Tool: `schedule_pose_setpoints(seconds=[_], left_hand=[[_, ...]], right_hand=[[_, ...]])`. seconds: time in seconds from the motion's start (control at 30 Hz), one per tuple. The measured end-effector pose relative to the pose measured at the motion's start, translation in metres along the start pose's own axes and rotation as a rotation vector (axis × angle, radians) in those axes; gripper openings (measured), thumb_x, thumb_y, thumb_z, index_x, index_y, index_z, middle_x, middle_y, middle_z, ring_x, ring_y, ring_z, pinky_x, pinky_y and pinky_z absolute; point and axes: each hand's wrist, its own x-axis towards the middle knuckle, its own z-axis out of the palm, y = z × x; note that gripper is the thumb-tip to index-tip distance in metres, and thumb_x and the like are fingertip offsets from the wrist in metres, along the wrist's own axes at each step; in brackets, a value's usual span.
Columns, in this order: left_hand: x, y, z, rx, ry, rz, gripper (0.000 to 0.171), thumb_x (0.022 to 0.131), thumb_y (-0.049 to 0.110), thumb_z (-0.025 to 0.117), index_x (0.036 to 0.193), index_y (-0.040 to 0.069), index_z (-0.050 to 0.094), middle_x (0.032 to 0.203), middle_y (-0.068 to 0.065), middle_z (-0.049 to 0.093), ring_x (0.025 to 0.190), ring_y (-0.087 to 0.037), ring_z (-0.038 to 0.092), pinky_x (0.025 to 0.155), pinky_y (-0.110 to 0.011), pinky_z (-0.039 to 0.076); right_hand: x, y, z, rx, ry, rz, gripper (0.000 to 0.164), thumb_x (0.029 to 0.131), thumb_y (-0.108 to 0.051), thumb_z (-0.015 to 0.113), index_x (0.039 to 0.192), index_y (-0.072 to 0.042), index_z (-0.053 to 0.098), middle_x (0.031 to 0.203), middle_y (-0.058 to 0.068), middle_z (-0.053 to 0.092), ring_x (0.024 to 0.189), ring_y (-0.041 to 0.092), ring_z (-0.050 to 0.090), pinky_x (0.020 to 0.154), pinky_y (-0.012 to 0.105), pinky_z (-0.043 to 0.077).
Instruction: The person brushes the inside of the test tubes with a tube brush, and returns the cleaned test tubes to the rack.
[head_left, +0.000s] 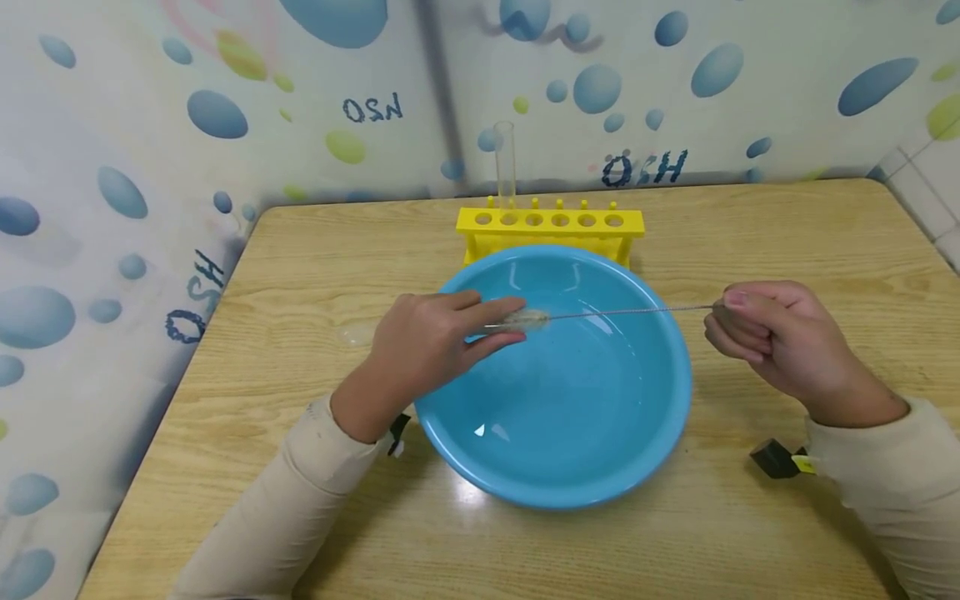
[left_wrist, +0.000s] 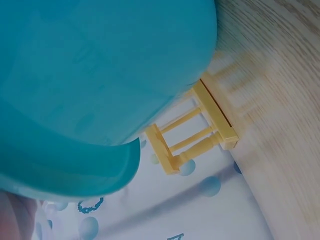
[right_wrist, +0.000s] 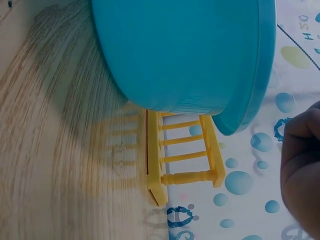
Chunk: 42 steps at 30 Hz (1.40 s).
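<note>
Over the blue basin (head_left: pixel 555 492), my left hand (head_left: pixel 431 337) holds a clear glass test tube (head_left: pixel 491 328) lying roughly level between thumb and fingers. The pale bristles of a test tube brush (head_left: pixel 534 318) show at the tube's right end, by the fingertips. Its thin wire runs rightward across the basin to my right hand (head_left: pixel 780 337), which grips the wire's end with curled fingers beyond the rim. The left palm hides much of the tube. In the right wrist view, a stretch of brush wire (right_wrist: pixel 300 46) shows above the right hand (right_wrist: pixel 302 170).
Behind the basin stands a yellow test tube rack (head_left: pixel 551 221) with one upright test tube (head_left: pixel 506 162) in it. A clear, shiny patch (head_left: pixel 358 333) lies on the wooden table (head_left: pixel 322 258) left of the basin. A patterned wall (head_left: pixel 292 150) borders the table's back and left.
</note>
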Motion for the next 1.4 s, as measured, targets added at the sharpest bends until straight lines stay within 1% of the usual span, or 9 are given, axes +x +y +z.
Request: schedule_pose_setpoints(seconds=[0.27,0.5,0.67,0.87,1.07,1.2,1.4], left_hand=[[-0.006,-0.003,0.002,-0.009,0.005,-0.002,0.042,0.082,0.044,0.08,0.117,0.021,0.075,0.071,0.001,0.069,0.05,-0.01,0.056,0.043,-0.019,0.033],[-0.009,-0.006,0.004,-0.008,0.027,0.016,0.039,0.082,0.043,0.08,0.114,0.021,0.076,0.066,0.003,0.063,0.046,-0.009,0.05,0.041,-0.02,0.027],[-0.01,-0.007,0.004,-0.011,0.032,0.018,0.039,0.082,0.043,0.08,0.114,0.021,0.076,0.064,0.003,0.061,0.045,-0.008,0.049,0.041,-0.021,0.027],[-0.012,-0.009,0.005,-0.021,0.021,0.003,0.039,0.082,0.042,0.081,0.114,0.02,0.076,0.069,0.003,0.068,0.048,-0.009,0.055,0.041,-0.02,0.029],[-0.012,-0.011,0.004,-0.026,0.012,-0.006,0.04,0.082,0.043,0.08,0.115,0.02,0.076,0.07,0.002,0.069,0.048,-0.009,0.055,0.042,-0.019,0.031],[-0.013,-0.012,0.004,-0.026,0.01,-0.014,0.042,0.081,0.042,0.081,0.116,0.019,0.076,0.072,0.001,0.071,0.05,-0.01,0.058,0.043,-0.019,0.032],[-0.013,-0.012,0.002,-0.023,0.016,-0.018,0.041,0.081,0.041,0.082,0.115,0.019,0.076,0.072,0.0,0.071,0.052,-0.01,0.061,0.043,-0.019,0.034]], right_hand=[[0.0,0.002,-0.003,-0.01,-0.006,0.012,0.047,0.099,0.018,0.008,0.06,-0.004,0.024,0.056,0.002,0.025,0.045,0.013,0.027,0.046,0.024,0.021],[-0.003,0.004,-0.006,-0.03,-0.003,0.019,0.047,0.098,0.019,0.008,0.06,-0.004,0.023,0.056,0.002,0.024,0.045,0.014,0.026,0.046,0.026,0.02],[-0.003,0.004,-0.008,-0.031,-0.004,0.01,0.047,0.098,0.019,0.008,0.06,-0.004,0.023,0.056,0.002,0.024,0.045,0.013,0.026,0.046,0.025,0.02],[-0.003,0.005,-0.011,-0.018,-0.005,0.002,0.046,0.097,0.019,0.007,0.061,-0.004,0.022,0.057,0.002,0.024,0.046,0.013,0.026,0.047,0.024,0.02],[-0.003,0.003,-0.01,-0.024,0.007,-0.002,0.047,0.098,0.019,0.007,0.06,-0.004,0.023,0.056,0.002,0.024,0.045,0.013,0.026,0.046,0.025,0.02],[-0.003,0.002,-0.011,-0.003,0.006,-0.014,0.046,0.098,0.018,0.006,0.061,-0.004,0.022,0.057,0.003,0.024,0.046,0.013,0.026,0.047,0.024,0.02],[-0.002,-0.001,-0.012,0.02,0.005,-0.034,0.044,0.099,0.017,0.006,0.063,-0.004,0.021,0.058,0.002,0.023,0.047,0.013,0.026,0.047,0.024,0.02]])
